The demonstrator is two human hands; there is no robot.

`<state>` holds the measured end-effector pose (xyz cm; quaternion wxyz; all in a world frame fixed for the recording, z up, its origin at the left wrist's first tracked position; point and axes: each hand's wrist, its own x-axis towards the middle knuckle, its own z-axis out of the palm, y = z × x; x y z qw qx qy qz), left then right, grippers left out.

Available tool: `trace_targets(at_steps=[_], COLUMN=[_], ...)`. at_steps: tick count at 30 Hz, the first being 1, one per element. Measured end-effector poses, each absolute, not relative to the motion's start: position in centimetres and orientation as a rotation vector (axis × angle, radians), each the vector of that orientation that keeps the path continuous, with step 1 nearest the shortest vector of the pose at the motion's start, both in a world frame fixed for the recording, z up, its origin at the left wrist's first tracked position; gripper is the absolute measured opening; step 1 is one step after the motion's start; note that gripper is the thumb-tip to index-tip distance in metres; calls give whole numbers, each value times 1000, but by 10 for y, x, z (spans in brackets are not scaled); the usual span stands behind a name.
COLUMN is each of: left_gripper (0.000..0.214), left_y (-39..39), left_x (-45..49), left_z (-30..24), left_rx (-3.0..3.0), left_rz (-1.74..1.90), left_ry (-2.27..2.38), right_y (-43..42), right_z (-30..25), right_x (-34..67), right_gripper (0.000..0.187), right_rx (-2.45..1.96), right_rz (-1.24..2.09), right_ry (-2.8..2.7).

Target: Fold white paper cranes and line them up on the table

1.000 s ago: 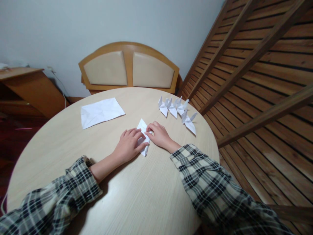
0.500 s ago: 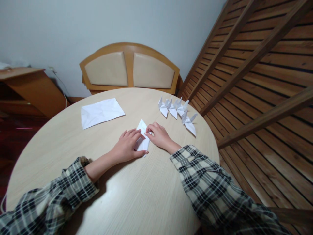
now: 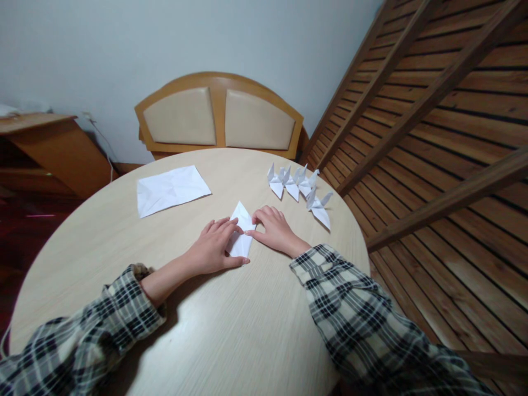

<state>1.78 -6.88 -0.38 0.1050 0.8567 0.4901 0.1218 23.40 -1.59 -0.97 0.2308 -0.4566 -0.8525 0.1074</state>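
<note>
A small white folded paper [image 3: 241, 220], kite-shaped with its tip pointing away, lies flat on the round pale wooden table [image 3: 231, 330]. My left hand [image 3: 214, 246] rests flat on its left half with fingers stretched out and the thumb along its near edge. My right hand [image 3: 274, 230] presses on its right edge with the fingertips, fingers slightly spread. Both arms wear plaid sleeves.
A creased white paper sheet [image 3: 171, 188] lies at the table's far left. Several finished white paper cranes [image 3: 299, 187] stand at the far right near the edge. A wooden chair [image 3: 218, 115] stands behind the table, a slatted wooden frame [image 3: 433, 110] leans at right, a wooden cabinet [image 3: 45, 151] at left.
My right hand has slid a little towards me along the paper's right edge. My left thumb has moved down to the paper's near edge. The paper now lies flatter.
</note>
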Motion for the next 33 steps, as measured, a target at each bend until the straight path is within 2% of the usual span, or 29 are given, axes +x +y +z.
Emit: trace_targets(at_steps=[10,15,21,27,30,33], left_gripper=[70,71,74,79,81,80], left_y=[-69,-69,-69,-70,-70,-71], left_x=[18,17,15,15,15,15], left_z=[-3,-5,-7,-7,-7,-7], left_rx=[2517,2517,2527,2537,2537,2540], left_rz=[369,397,385,390,402,427], left_ry=[1441,1428,1421,1423,1416,1417], right_y=[-12,-13,-20,-25,-26,-26], right_z=[-13,-13,-5,-1,-4,-6], right_x=[230,231,236,236,235,234], right_gripper=[7,10,39,91,102,105], right_rx=[-1359,-1332,-1247,-1198,-1162,-1127], right_rz=[187,197,308,386,440,493], right_ry=[-2291,-2306,-2393,-2517,-2571,-2583])
